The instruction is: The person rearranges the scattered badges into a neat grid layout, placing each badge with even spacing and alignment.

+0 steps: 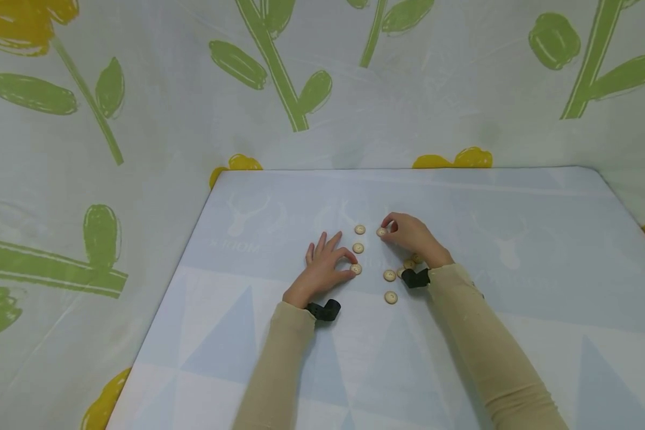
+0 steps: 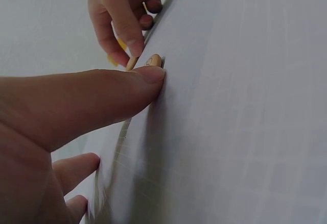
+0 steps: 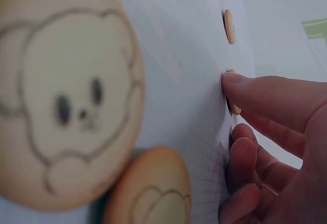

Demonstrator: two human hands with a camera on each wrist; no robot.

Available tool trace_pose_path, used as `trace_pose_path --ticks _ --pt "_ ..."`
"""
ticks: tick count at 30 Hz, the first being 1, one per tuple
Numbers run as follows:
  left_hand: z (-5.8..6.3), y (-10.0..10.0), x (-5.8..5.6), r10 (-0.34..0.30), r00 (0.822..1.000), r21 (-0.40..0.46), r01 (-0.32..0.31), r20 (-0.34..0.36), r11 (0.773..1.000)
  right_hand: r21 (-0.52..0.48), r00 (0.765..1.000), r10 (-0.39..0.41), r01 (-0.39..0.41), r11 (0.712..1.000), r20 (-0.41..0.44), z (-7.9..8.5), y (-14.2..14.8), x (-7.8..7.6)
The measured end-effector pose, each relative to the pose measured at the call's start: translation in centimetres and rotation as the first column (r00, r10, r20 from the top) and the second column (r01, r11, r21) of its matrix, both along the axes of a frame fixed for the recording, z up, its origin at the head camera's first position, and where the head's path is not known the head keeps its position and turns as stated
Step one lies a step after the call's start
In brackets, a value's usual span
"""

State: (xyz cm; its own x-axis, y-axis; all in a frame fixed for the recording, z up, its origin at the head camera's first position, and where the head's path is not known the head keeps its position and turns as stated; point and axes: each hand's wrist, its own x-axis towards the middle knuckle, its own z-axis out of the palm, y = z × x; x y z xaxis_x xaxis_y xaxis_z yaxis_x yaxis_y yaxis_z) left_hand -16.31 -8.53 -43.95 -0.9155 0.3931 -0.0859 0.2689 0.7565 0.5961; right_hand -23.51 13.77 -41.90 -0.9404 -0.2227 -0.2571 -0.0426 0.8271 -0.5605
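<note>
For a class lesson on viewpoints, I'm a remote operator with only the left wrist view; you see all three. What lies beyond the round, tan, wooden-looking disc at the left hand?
Observer: In the head view, two more round tan discs lie in a rough line beyond the one pinched by the left hand.
Operator: What's drawn on any disc?
Observer: The right wrist view shows a two-eyed animal face on the nearest disc.
Operator: Is the tabletop patterned?
Observer: The head view shows large pale blue triangles.
</note>
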Motion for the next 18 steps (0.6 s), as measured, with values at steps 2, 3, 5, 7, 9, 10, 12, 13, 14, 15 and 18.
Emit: trace_pose_path --ticks 2,3,5,7,9,10,12,13,14,15,18 --pt "0.0 0.01 -0.03 0.001 1.0 0.0 -0.001 0.002 1.0 -0.005 1.0 -0.003 0.003 1.0 0.004 -0.03 -0.01 -0.02" --pt "-0.02 0.02 -0.05 0.001 1.0 -0.002 -0.001 0.002 1.0 -0.006 1.0 -0.004 0.004 1.0 0.007 -0.05 0.0 -0.02" --pt "-0.06 0.02 -0.07 0.003 1.0 -0.005 -0.003 0.003 1.0 -0.005 1.0 -0.014 0.014 1.0 0.012 -0.11 0.0 -0.07" --pt "-0.1 0.01 -0.08 0.003 1.0 -0.006 -0.003 0.004 1.0 -0.008 1.0 -0.021 0.021 1.0 0.018 -0.17 0.04 -0.11" --pt "-0.12 0.0 -0.1 0.004 1.0 -0.013 -0.004 0.003 1.0 -0.009 0.999 -0.027 0.027 1.0 0.024 -0.23 0.05 -0.16" --pt "-0.11 -0.01 -0.1 0.004 1.0 -0.014 -0.004 0.003 1.0 -0.01 0.999 -0.03 0.031 0.999 0.028 -0.25 0.05 -0.17" --pt "-0.1 -0.02 -0.09 0.003 1.0 -0.017 -0.003 0.0 1.0 -0.012 0.999 -0.033 0.034 0.999 0.034 -0.28 0.04 -0.19" --pt "-0.09 -0.01 -0.09 0.004 1.0 -0.02 -0.004 -0.001 1.0 -0.01 0.999 -0.038 0.038 0.999 0.036 -0.29 0.02 -0.21" --pt "-0.08 0.0 -0.08 0.004 1.0 -0.023 -0.004 -0.001 1.0 -0.009 0.998 -0.04 0.04 0.999 0.039 -0.3 0.01 -0.22" --pt "-0.06 0.01 -0.07 0.005 1.0 -0.022 -0.005 -0.001 1.0 -0.008 0.998 -0.043 0.043 0.999 0.043 -0.31 0.0 -0.23" --pt "-0.06 0.01 -0.04 0.009 1.0 -0.02 -0.009 0.002 1.0 -0.009 0.998 -0.048 0.049 0.999 0.048 -0.26 -0.1 -0.23"
